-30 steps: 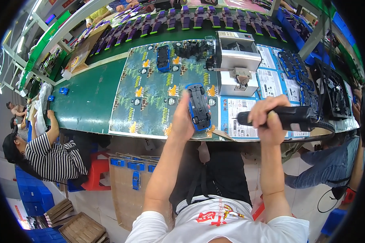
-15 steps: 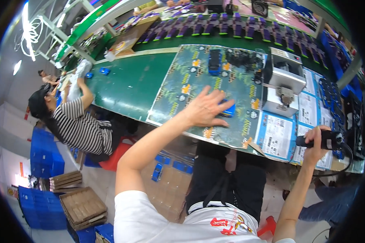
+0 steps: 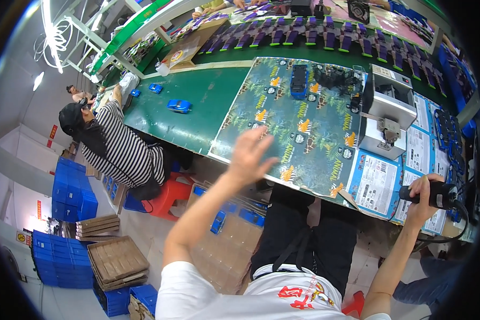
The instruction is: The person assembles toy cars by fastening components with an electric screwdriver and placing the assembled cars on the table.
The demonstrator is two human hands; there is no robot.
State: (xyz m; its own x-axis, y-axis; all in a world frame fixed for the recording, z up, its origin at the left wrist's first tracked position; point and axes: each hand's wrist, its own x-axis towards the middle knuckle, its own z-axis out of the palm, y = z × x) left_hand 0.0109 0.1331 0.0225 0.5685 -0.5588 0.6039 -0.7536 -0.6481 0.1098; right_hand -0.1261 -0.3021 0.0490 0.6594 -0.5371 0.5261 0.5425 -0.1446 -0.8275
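Observation:
My left hand [image 3: 250,154] hovers open with fingers spread over the near edge of a leafy printed mat [image 3: 304,128], holding nothing. A dark blue toy car [image 3: 298,80] lies at the mat's far side, well beyond that hand. At the right, my right hand [image 3: 422,196] is closed around a black electric screwdriver [image 3: 440,194] with a cable hanging from it, near the bench's front edge over printed sheets [image 3: 376,181].
A grey box-shaped machine [image 3: 389,104] stands right of the mat. Blue toy cars [image 3: 178,105] lie on the green bench [image 3: 208,106]. A co-worker in a striped shirt [image 3: 122,154] sits at left. A cardboard box [image 3: 224,240] holding blue cars is below the bench; blue crates [image 3: 69,197] are stacked at left.
My left hand held a blue toy car a second ago; now it is empty and open at the mat's edge. The view has swung left, and the screwdriver hand sits lower right.

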